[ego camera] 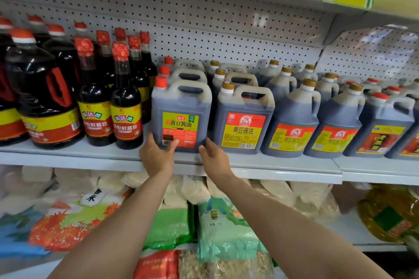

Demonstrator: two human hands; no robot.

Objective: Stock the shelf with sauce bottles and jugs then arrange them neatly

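Left hand (156, 156) up at the lower left corner of the orange-capped jug (180, 115), thumb pressed across the label, fingers gone round the side — holding it. Right hand (214, 158) at the lower right corner, fingers fairly straight along the jug's edge, touching rather than gripping. Jug upright at the front of the grey shelf (68, 154), two more orange-capped jugs lined up straight behind it. Tight squeeze on both sides: tall dark bottle with a red foil neck (125, 102) just beside on the left, a twin bottle (95, 97) next along, then the big round bottles with red handles (43, 95) further left. On the right, gold-capped jug with the yellow and red label (243, 120) almost touching, more gold-capped jugs (292, 120) running off rightward, rows deep. Pegboard back panel (204, 25) behind everything. Below the shelf, stacked rice bags (74, 222), blurred.
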